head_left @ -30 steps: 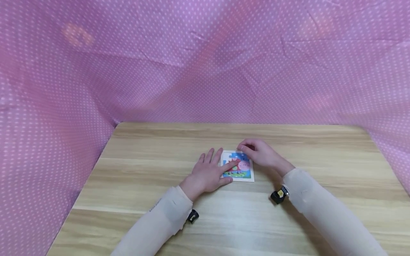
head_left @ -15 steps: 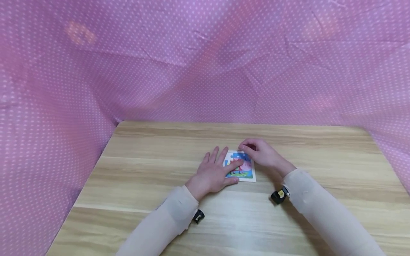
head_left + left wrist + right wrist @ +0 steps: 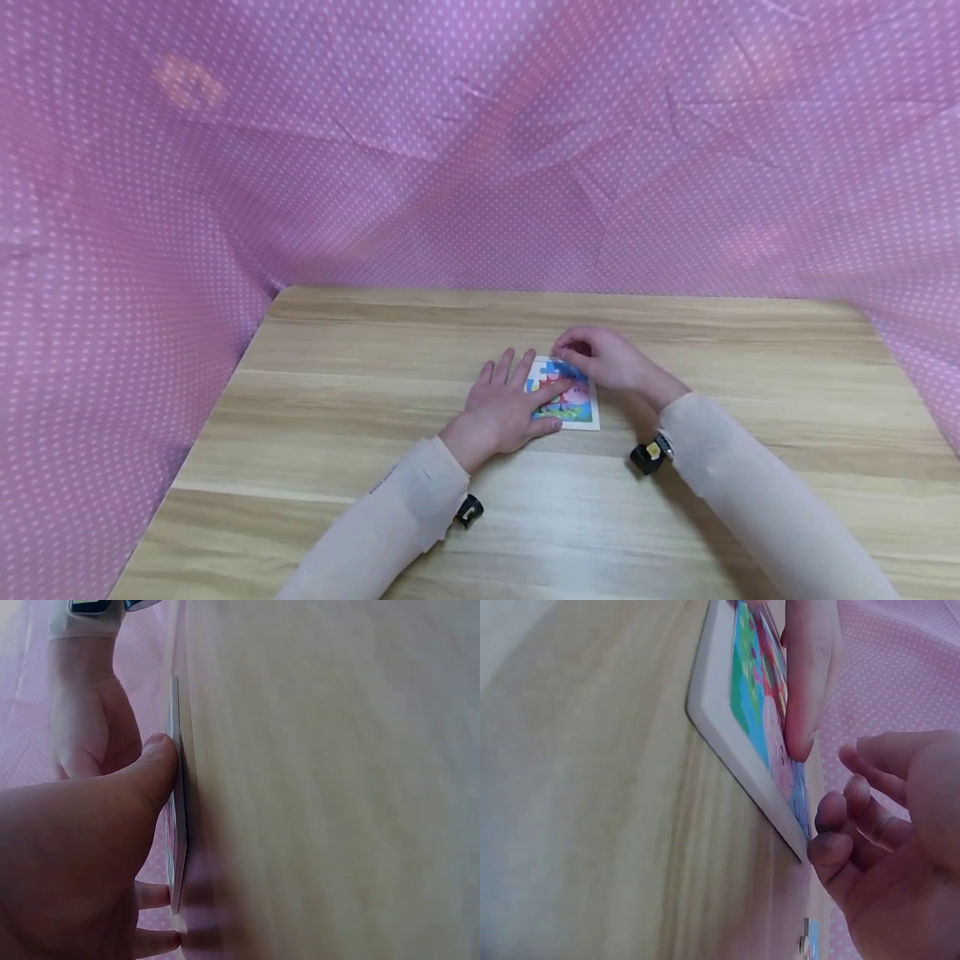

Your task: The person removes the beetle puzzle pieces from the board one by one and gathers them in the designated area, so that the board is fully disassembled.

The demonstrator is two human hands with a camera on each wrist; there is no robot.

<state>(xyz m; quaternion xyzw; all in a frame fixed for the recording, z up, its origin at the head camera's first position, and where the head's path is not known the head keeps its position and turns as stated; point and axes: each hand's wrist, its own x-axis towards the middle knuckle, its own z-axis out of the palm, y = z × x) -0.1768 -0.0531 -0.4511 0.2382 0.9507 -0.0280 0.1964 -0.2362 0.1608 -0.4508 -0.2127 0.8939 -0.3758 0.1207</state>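
Observation:
A small jigsaw puzzle point(image 3: 581, 414) in a white frame lies on the table, showing a pink cartoon pig in red on blue and green. My left hand point(image 3: 501, 415) is spread over its left side, the index finger laid across the picture and the thumb at the near edge. At the far right corner is my right hand point(image 3: 615, 362), fingers bent inward. Their fingertips point(image 3: 830, 847) are right beside the white frame point(image 3: 727, 742) in the right wrist view. I cannot tell whether thumb and index pinch a piece. White gaps show at the picture's upper left.
The wood-grain table point(image 3: 360, 333) is backed by a pink dotted cloth point(image 3: 480, 167). A small blue and white item point(image 3: 812, 937) shows low in the right wrist view. Black wrist cameras point(image 3: 648, 457) hang beneath both beige sleeves point(image 3: 765, 492).
My left hand and the puzzle have shifted slightly to the right. Over the last half second, my right hand has edged left along the puzzle's far side.

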